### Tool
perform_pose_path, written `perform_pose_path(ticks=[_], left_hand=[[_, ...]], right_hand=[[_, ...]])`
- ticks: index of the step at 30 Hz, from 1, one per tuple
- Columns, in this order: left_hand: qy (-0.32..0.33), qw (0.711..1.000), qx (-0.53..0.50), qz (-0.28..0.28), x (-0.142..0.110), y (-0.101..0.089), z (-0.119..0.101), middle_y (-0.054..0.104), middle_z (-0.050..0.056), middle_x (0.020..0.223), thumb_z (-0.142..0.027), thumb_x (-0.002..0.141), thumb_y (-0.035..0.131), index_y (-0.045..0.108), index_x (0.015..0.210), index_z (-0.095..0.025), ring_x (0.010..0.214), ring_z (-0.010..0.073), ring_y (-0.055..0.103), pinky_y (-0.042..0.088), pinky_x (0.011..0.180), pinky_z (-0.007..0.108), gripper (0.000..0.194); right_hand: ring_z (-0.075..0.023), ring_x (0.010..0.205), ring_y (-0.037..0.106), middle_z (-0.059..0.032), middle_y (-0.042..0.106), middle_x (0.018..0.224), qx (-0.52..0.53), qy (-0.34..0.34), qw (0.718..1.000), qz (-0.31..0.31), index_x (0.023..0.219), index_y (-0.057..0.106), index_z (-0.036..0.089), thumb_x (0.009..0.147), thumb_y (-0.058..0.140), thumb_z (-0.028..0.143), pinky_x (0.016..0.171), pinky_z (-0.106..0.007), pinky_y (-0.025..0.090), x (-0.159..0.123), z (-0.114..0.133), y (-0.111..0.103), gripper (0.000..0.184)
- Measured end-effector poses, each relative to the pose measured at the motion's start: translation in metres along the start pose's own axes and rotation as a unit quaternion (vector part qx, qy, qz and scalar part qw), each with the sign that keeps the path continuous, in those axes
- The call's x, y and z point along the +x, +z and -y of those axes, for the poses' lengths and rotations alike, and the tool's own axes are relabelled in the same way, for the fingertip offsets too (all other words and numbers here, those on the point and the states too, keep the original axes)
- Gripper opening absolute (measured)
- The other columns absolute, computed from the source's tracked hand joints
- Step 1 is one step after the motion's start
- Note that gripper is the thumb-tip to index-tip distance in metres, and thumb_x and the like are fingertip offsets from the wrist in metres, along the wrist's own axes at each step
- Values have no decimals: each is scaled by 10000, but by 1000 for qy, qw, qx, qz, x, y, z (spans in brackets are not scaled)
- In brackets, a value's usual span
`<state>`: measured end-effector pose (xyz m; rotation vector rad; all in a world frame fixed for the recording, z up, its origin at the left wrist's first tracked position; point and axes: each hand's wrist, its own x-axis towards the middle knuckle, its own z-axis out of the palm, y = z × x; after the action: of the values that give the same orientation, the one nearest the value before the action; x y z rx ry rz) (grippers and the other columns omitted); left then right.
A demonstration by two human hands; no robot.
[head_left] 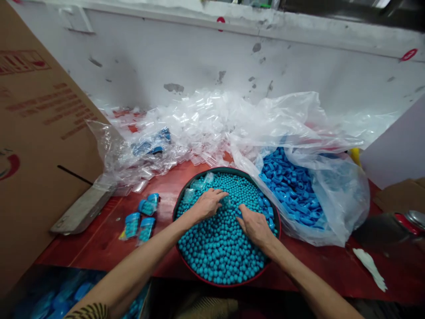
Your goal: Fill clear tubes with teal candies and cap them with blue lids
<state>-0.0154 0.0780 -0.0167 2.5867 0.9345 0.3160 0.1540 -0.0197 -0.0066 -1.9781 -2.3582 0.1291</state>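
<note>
A round tub (pixel 279 228) with a red rim is filled with small turquoise beads (pixel 222 252). My left hand (pixel 209 204) is over the beads, its fingers closed around what looks like a small clear plastic container (pixel 226 202), partly hidden. My right hand (pixel 255 223) lies at the beads to its right, thumb and fingers apart, with nothing visible in it. Clear empty containers (pixel 189 195) rest on the beads at the tub's upper left. Several blue caps (pixel 267 210) sit along its right inner side.
Several filled, blue-capped containers (pixel 146 228) stand left of the tub on the red table (pixel 175 177). A clear bag of blue caps (pixel 292 190) lies to the right. Clear containers (pixel 206 124) are heaped behind, and a cardboard box (pixel 43 133) stands left.
</note>
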Motion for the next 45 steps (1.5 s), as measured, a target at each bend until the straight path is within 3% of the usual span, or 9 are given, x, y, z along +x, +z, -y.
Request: perform_pose_path(ticks=[7,12,16,20,23,27,32,38,45], left_hand=[[-49,989,-122,-67,9,3,6,560,72,1002,-133,748,437,530,1013,-171,963,198,473,351,878,352,284],[-88,972,-201,-82,5,-20,-4,547,23,786,-237,798,385,480,1013,-162,715,141,520,441,684,289,247],[-156,875,-456,-36,-4,-26,-23,446,-26,682,-336,765,451,483,975,-154,542,75,441,380,437,165,280],[-174,800,-572,-40,-11,-14,-38,441,-35,669,-370,742,506,467,1009,-150,475,35,393,332,401,130,348],[-174,775,-607,-35,-16,-8,-46,488,-5,803,-352,736,516,397,1075,-173,503,54,478,399,418,164,401],[-175,772,-611,-27,-21,-8,-54,495,17,876,-299,758,481,265,1209,-217,512,89,534,424,386,194,507],[-178,779,-599,-45,-28,-9,-59,486,-18,737,-258,770,463,202,1276,-236,423,56,472,383,344,162,570],[-189,771,-607,-40,-31,-9,-61,483,-13,736,-245,759,465,249,1266,-221,422,51,464,346,338,150,551],[-197,806,-555,-63,-40,4,-75,421,-49,594,-176,729,452,454,1078,-182,399,37,396,318,372,143,349]], right_hand=[[-184,839,580,-77,621,891,120,-18,992,13,961,534,177,854,371,248,693,-265,426,2,-5,6,207],[-171,781,593,-66,621,847,337,38,940,-34,939,521,159,843,364,271,698,-285,454,10,-21,-7,216],[-148,588,583,-26,596,731,428,99,894,-84,1014,459,162,838,366,325,536,-263,464,22,-17,-18,257],[-187,916,535,-94,574,980,349,-8,929,-120,1114,471,157,829,386,258,796,-332,425,28,-1,-22,314],[-165,811,543,-77,583,899,347,-37,934,-73,1146,476,167,851,315,227,733,-301,442,24,4,-27,341],[-112,527,491,2,541,614,429,-13,902,-44,1052,562,194,858,328,274,537,-225,426,18,2,-33,315],[-101,440,466,24,509,519,505,66,860,-24,997,595,171,821,412,325,441,-203,399,14,4,-31,296],[-155,728,578,-41,639,826,451,7,888,-92,943,624,173,814,441,273,697,-267,452,10,8,-31,245],[-173,728,612,-43,658,821,363,-110,925,-8,923,635,187,788,469,321,671,-259,495,-6,-22,-18,252]])
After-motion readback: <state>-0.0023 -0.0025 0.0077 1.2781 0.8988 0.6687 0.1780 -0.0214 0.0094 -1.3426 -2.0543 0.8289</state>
